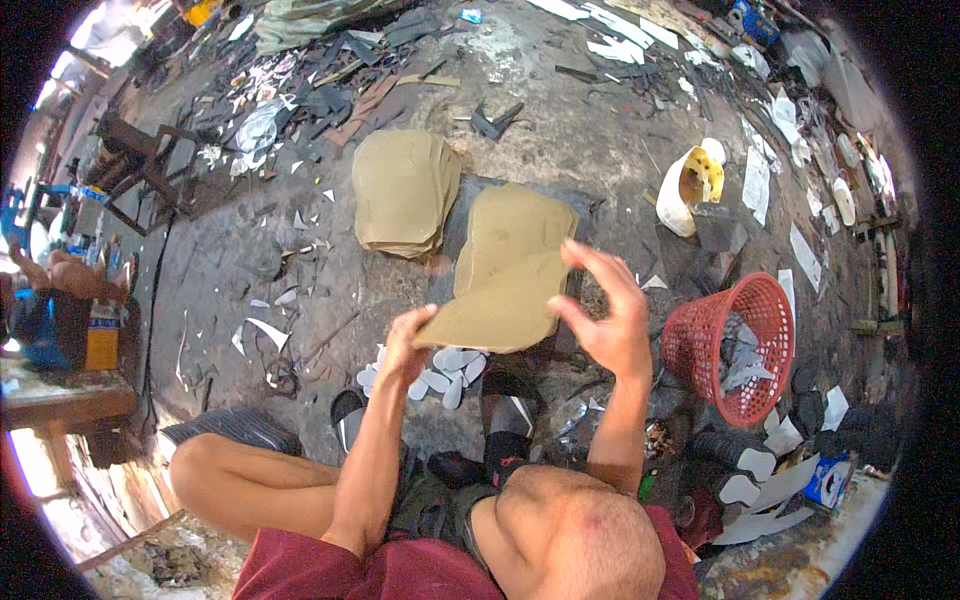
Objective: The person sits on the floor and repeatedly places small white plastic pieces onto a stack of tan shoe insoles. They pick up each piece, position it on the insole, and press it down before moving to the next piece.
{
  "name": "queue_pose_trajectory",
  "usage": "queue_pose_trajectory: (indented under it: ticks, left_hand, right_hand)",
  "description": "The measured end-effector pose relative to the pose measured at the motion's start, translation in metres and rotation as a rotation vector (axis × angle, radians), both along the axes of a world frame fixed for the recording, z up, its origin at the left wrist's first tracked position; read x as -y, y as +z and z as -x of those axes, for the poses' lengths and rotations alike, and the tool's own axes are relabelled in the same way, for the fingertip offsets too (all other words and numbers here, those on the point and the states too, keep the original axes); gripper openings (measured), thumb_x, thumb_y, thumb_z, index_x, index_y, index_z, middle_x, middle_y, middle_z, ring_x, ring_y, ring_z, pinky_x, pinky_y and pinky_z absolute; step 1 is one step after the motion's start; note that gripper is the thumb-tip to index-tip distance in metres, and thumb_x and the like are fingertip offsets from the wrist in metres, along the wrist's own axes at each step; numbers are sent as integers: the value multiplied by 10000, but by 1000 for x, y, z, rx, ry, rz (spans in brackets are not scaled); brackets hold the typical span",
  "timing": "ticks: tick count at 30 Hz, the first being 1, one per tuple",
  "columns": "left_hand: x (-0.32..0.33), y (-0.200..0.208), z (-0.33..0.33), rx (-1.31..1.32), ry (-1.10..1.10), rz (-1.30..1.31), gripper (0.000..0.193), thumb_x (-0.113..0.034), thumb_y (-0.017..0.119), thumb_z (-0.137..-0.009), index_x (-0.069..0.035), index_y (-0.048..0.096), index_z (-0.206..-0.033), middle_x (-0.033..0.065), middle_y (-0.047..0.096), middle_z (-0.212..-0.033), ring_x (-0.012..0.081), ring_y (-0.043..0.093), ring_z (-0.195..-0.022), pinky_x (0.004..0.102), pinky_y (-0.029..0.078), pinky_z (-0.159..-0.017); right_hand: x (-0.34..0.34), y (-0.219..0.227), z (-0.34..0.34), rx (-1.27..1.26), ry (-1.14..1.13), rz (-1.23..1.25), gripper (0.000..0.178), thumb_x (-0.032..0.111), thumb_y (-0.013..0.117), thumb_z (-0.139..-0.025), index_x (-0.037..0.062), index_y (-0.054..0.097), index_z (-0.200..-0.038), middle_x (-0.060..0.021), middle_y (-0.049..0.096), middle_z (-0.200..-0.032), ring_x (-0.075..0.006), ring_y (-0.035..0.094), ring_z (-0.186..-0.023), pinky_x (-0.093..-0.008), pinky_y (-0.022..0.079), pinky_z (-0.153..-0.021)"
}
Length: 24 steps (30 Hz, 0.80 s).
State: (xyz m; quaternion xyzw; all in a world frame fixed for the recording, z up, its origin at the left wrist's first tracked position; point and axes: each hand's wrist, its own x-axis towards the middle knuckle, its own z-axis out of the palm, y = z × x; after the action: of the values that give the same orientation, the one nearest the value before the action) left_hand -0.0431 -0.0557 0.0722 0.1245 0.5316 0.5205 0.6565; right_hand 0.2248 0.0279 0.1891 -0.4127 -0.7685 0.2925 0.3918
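My left hand (403, 345) pinches the near left corner of a thin tan sheet (495, 310), which tilts up toward me. The sheet's far part overlaps a tan stack (520, 225) with rounded corners lying on a dark flat board (590, 205). Beside the sheet's right edge is my right hand (610, 315), its thumb and fingers spread apart. Its fingertips are at the edge of the stack; whether they touch is hard to tell. To the left sits a second stack of similar tan pieces (400, 190). Small pale oval pieces (450, 375) lie on the floor below the held sheet.
A red perforated basket (690, 340) with pale scraps leans at my right. Past it lies a cut white container (675, 205) with yellowish residue inside. A low wooden bench (70, 400) is at far left. Dark and white offcuts litter the floor (250, 220).
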Motion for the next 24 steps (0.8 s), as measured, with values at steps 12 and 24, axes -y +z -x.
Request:
queue_pose_trajectory:
  ticks: [12,24]
  left_hand:
    - [-31,32,-4,282,-115,-500,322,-282,600,-982,2,700,-869,119,713,-880,257,677,-888,393,510,-871]
    - [49,-107,-38,-1374,-141,-271,276,-110,838,-725,-53,703,-959,134,688,-921,285,640,-890,395,545,-813]
  right_hand:
    - [-2,-18,33,173,296,-36,492,224,924,-669,156,672,-1087,-39,723,-1146,-290,622,-1276,-561,233,-1234]
    - [-50,-116,27,-351,-726,445,492,328,807,-897,13,656,-1244,-126,695,-1156,-259,638,-1097,-409,483,-980]
